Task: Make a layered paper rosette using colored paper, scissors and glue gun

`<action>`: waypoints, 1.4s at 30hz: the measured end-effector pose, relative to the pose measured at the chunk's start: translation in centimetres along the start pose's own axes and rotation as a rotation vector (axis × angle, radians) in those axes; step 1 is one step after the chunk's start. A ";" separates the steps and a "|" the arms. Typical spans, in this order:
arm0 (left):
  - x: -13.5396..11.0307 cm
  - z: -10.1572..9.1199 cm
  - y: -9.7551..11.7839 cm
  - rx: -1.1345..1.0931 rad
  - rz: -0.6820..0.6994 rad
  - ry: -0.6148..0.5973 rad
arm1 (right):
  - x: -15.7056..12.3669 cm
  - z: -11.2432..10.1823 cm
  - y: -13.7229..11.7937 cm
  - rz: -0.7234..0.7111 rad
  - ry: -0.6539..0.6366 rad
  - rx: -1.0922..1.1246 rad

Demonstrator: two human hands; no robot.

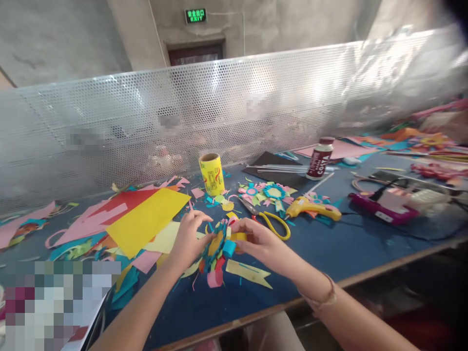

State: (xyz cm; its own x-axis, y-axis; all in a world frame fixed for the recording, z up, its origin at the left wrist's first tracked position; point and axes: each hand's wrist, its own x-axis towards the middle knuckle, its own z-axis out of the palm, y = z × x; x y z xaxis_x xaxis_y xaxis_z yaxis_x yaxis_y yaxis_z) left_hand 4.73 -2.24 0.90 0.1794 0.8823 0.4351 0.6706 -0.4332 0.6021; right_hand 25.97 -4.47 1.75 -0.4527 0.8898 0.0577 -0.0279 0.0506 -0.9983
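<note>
Above our blue tabletop (314,253), our left hand (190,233) and right hand (260,240) holding a paper flower (215,245), scissors (262,214) nearby

One layered paper flower (215,243) is counted at the front of one blue counter (310,263), with one notched pale-yellow paper strip (252,274) beside it. At least three smaller paper flowers (274,191) can be told apart farther back. One pair of scissors (259,213), one yellow glue gun (314,209), one COSTA bottle (320,161), one hollow yellow roll (212,176) and one purple device (382,208) are seen. Among the larger sheets, one bright yellow sheet (148,222), one red sheet (127,202) and one black sheet (266,161) are distinguished. The paper scraps (144,263) are too overlapped to be counted. One perforated metal screen (237,112) and one lit exit sign (196,16) are shown behind.
</note>
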 end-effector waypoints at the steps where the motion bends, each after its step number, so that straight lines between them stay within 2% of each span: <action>1: -0.3 0.4 0.4 0.030 0.015 -0.037 | -0.3 -0.1 0.7 0.019 0.024 0.007; 5: -2.0 0.8 2.8 -0.021 0.045 -0.272 | -1.6 0.0 2.7 0.025 0.122 0.019; 7: -2.8 0.4 4.1 0.018 0.102 -0.343 | -2.3 0.3 3.1 0.021 0.147 0.001; 12: -4.5 0.4 5.4 0.247 0.278 -0.396 | -3.5 0.9 3.5 0.010 0.139 -0.056; 17: -6.2 0.9 3.8 0.363 0.371 -0.311 | -3.9 1.8 4.1 -0.080 0.187 -0.330; 22: -8.3 0.6 2.2 0.433 0.335 -0.236 | -4.6 3.1 4.2 -0.139 0.169 -0.414; 28: -10.1 0.8 3.4 0.458 0.287 -0.162 | -5.4 3.5 3.7 -0.219 0.114 -0.484; 33: -11.0 2.7 4.3 0.503 0.215 0.036 | -5.6 4.0 3.6 -0.182 0.084 -0.556; 37: -11.3 3.4 4.3 0.522 0.260 0.139 | -6.0 4.6 3.9 -0.204 0.028 -0.485; 40: -11.4 3.3 4.4 0.542 0.282 0.181 | -6.5 3.3 3.4 -0.190 0.010 -0.496; 42: -11.4 3.2 4.6 0.570 0.280 0.202 | -6.4 0.7 2.2 -0.204 0.073 -0.630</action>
State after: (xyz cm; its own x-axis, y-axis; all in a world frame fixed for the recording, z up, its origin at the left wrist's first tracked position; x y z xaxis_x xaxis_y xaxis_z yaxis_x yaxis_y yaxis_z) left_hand 8.08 -13.68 -3.42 0.3011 0.6748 0.6738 0.9038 -0.4272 0.0241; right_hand 28.19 -10.39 -0.84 -0.4314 0.8616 0.2675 0.4292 0.4568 -0.7792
